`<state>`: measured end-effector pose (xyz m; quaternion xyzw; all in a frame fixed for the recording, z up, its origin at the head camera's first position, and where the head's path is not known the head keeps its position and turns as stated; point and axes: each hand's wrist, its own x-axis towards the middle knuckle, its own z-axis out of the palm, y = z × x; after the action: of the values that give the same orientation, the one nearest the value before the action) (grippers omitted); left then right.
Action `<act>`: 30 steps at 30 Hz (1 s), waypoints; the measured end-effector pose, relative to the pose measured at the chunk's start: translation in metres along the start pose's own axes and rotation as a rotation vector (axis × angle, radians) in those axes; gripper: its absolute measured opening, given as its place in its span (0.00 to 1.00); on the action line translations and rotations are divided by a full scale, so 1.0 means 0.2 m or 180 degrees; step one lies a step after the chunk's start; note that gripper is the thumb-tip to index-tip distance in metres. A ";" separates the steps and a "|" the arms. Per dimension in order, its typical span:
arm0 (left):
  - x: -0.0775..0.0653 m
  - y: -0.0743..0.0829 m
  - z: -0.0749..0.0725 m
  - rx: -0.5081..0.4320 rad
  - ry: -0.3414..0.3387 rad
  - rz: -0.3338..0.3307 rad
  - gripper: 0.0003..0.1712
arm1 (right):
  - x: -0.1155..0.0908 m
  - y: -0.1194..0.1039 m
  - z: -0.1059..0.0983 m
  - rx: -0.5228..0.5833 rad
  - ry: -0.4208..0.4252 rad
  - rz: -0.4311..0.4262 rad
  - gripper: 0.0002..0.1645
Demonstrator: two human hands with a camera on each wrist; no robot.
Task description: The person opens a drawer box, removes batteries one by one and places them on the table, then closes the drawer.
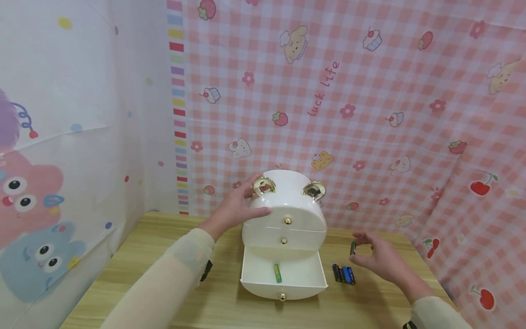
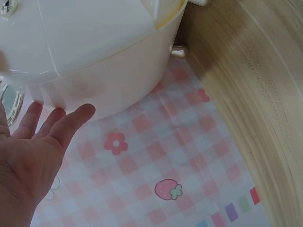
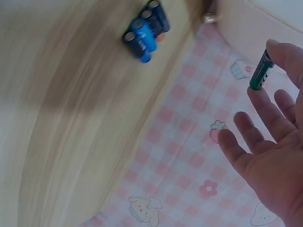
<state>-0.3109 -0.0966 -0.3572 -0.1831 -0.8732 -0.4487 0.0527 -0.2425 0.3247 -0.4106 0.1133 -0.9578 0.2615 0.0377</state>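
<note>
A white drawer box (image 1: 283,210) with gold round ears stands on the table, its bottom drawer (image 1: 302,267) pulled out. Inside that drawer lies a light-green battery (image 1: 277,273). My left hand (image 1: 238,203) rests against the box's upper left side near one ear, thumb toward the front; in the left wrist view its fingers (image 2: 71,124) extend along the white side wall. Between thumb and a fingertip, my right hand (image 1: 380,257) pinches a dark-green battery (image 3: 262,71), held up to the right of the box. The other right-hand fingers are spread.
Several black and blue batteries (image 1: 343,274) lie side by side on the wooden table (image 1: 205,301), just right of the open drawer. Pink checked cloth (image 1: 263,100) hangs close behind the box, and a white printed cloth (image 1: 82,183) hangs on the left.
</note>
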 end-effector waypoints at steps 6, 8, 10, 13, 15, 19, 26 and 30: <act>0.00 0.00 0.00 -0.0030 -0.0004 -0.0014 0.60 | 0.01 0.05 0.02 -0.0418 0.0114 -0.0275 0.41; 0.00 0.00 -0.01 -0.0034 0.0000 -0.0012 0.60 | 0.02 0.05 0.03 -0.0607 0.0092 -0.0392 0.42; 0.00 0.00 -0.01 -0.0033 0.0007 -0.0002 0.59 | 0.02 0.06 0.03 -0.0802 0.0032 -0.0480 0.42; 0.00 -0.01 -0.01 -0.0021 0.0015 0.0010 0.59 | 0.02 0.07 0.05 -0.1032 -0.0091 -0.0518 0.43; 0.00 -0.01 -0.01 -0.0010 0.0022 0.0014 0.59 | 0.02 0.09 0.06 -0.1123 -0.0190 -0.0511 0.44; 0.00 -0.01 -0.01 0.0016 0.0019 0.0000 0.59 | 0.02 0.13 0.10 -0.1162 -0.0337 -0.0488 0.43; 0.00 -0.01 0.00 0.0014 0.0028 0.0009 0.59 | 0.03 0.21 0.16 -0.1137 -0.0506 -0.0429 0.41; 0.00 0.00 0.00 -0.0004 0.0016 -0.0005 0.59 | 0.03 0.24 0.18 -0.1052 -0.0568 -0.0298 0.37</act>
<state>-0.3106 -0.0967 -0.3582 -0.1813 -0.8729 -0.4497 0.0545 -0.2592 0.3460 -0.4641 0.1727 -0.9809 0.0876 -0.0172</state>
